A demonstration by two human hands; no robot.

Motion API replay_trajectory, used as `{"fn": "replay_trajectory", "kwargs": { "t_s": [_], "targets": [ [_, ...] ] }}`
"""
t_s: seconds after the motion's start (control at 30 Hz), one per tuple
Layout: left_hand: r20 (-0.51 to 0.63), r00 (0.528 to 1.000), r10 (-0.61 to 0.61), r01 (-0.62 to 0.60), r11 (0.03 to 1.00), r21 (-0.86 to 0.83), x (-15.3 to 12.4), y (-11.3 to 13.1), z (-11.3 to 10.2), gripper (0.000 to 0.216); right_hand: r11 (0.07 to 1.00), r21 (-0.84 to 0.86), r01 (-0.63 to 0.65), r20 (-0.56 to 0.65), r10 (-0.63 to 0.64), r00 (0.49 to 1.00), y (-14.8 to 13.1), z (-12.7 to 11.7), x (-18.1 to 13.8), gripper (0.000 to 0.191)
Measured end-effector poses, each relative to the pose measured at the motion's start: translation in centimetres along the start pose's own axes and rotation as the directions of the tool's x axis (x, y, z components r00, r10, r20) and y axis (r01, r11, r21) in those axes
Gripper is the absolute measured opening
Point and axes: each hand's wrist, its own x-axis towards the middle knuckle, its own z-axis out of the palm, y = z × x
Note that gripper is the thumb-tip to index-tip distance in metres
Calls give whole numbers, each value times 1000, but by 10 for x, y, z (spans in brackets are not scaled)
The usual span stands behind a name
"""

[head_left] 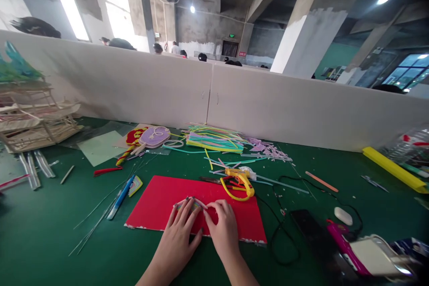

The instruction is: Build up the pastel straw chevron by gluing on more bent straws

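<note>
A red sheet [157, 203] lies flat on the green table [50, 241] in front of me. Both my hands rest on it. My left hand [181, 232] has its fingers stretched forward, pressing on a small multicoloured strip piece [192, 204]. My right hand [223, 228] sits beside it, fingers curled down and pinched on the same piece at its right end. A yellow glue gun [239, 182] lies on the far edge of the red sheet, just beyond my right hand.
Coloured strips [214, 140] are piled at the back by a white partition [268, 107]. A blue pen [120, 196] and thin wires lie left. A black cable [278, 228], a phone [308, 228], a white eraser [343, 216] sit right. A wooden stick model [33, 120] stands far left.
</note>
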Motion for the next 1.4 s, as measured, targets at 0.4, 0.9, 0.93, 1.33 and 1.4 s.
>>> {"fn": "replay_trajectory", "kwargs": {
  "t_s": [0.4,0.9,0.93,1.33,1.4],
  "targets": [
    [6,1000,-10,10,1000,4,2,4,1,46,999,-20,-36,-59,35,998,-7,1,3,5],
    [-47,998,-50,42,988,-146,-1,1,6,47,998,-48,-31,-76,27,997,-6,3,4,6],
    [-53,997,-59,50,985,-164,-1,0,7,49,998,-53,-33,-73,29,997,-6,3,4,6],
    [-7,979,-202,194,951,-241,0,-1,3,48,997,-68,-31,-75,26,997,-6,4,3,5],
    [14,981,-194,193,958,-214,0,-1,4,48,998,-54,-29,-84,24,996,-5,5,3,5]
  ]
}}
